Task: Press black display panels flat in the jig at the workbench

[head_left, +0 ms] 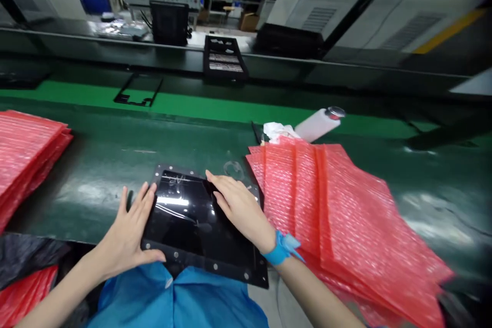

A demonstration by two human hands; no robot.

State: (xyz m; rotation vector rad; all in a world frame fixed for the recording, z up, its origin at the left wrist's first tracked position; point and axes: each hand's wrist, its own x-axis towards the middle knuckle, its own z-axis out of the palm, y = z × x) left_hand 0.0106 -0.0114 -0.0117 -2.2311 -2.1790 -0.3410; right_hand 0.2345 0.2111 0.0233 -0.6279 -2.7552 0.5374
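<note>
A glossy black flat panel (192, 220) with round pale dots along its border lies at the front edge of the green bench, partly overhanging toward my body. My left hand (132, 233) rests at its left edge, fingers spread and thumb over the near corner. Across the upper right of the panel lies my right hand (240, 207), fingers stretched out and pressed to the surface; a blue band (282, 248) circles that wrist. Close to the right side of the panel is a fanned stack of red bubble-wrap bags (346, 205).
More red bubble-wrap bags (26, 148) sit at the left. A white bottle (319, 124) leans beside crumpled white tissue (277, 130) behind the right stack. Farther back are a thin black frame (138, 89) and a black panel with labels (225, 59) near the raised ledge.
</note>
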